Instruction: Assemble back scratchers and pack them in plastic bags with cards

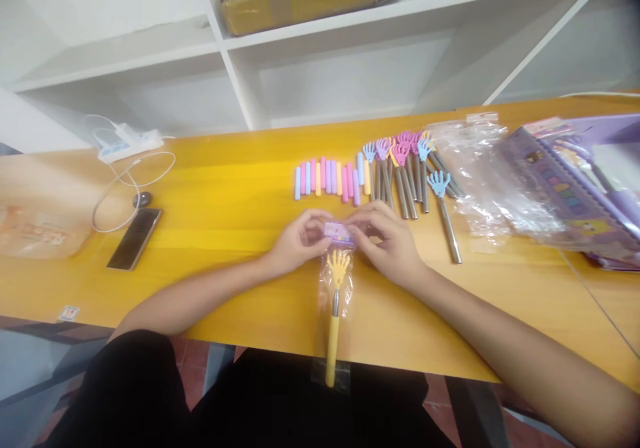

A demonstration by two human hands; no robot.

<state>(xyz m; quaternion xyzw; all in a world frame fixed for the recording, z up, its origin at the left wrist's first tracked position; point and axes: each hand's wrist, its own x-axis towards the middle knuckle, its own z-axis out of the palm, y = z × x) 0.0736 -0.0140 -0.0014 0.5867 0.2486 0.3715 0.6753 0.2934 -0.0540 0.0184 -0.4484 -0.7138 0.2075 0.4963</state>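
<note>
My left hand (301,242) pinches the left side of a small purple header card (339,234). At the card's right side, the fingers of my right hand (389,240) are closed on it. Below the card hangs a clear plastic bag (349,288) holding a yellow hand-shaped back scratcher (332,331); its lower end reaches past the table edge. Beyond my hands lies a row of pastel handle sleeves (330,178). To their right is a pile of back scratchers (405,175) with bare metal rods, and a blue one (447,225) lies apart nearer me.
Clear bags (493,188) lie in a heap at the right, beside a purple display box (575,188). On the left are a phone (134,240), a white power strip (129,145) with a cable, and an orange plastic bag (40,233). White shelving (350,68) stands behind the table.
</note>
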